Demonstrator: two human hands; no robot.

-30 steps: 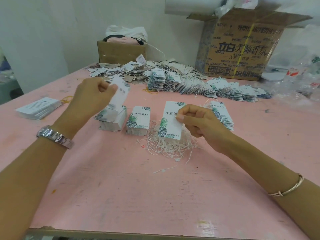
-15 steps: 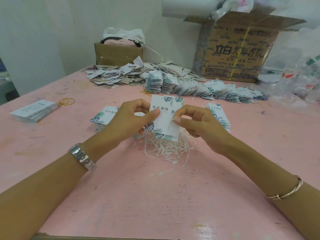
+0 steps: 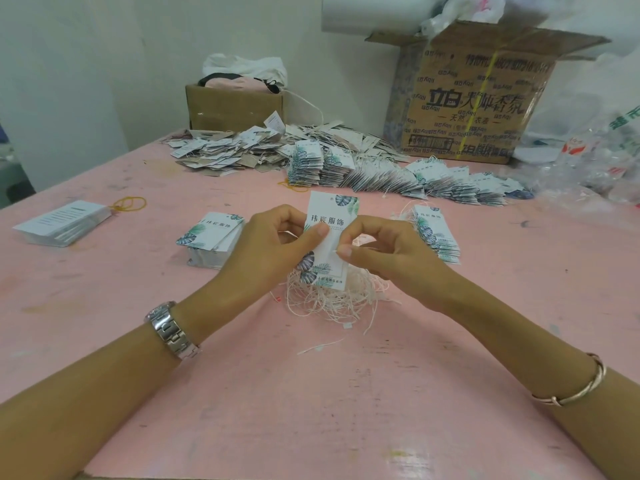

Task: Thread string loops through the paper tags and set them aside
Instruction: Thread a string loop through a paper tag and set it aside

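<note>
Paper tag (image 3: 329, 237) stands upright between the two hands, a little above the pink table (image 3: 311, 393). The left hand (image 3: 273, 251) grips its left edge, thumb on the printed front and the other fingers curled behind. The right hand (image 3: 388, 251) pinches the right edge with thumb and forefinger; whether a string is also between them cannot be told. Directly under the tag lies the pile of string loops (image 3: 325, 303). One stack of tags (image 3: 214, 237) sits just left of the left hand, another stack (image 3: 436, 233) just right of the right hand. Farther back, finished tags (image 3: 398, 178) lie in overlapping rows before a cardboard box (image 3: 474, 109).
</note>
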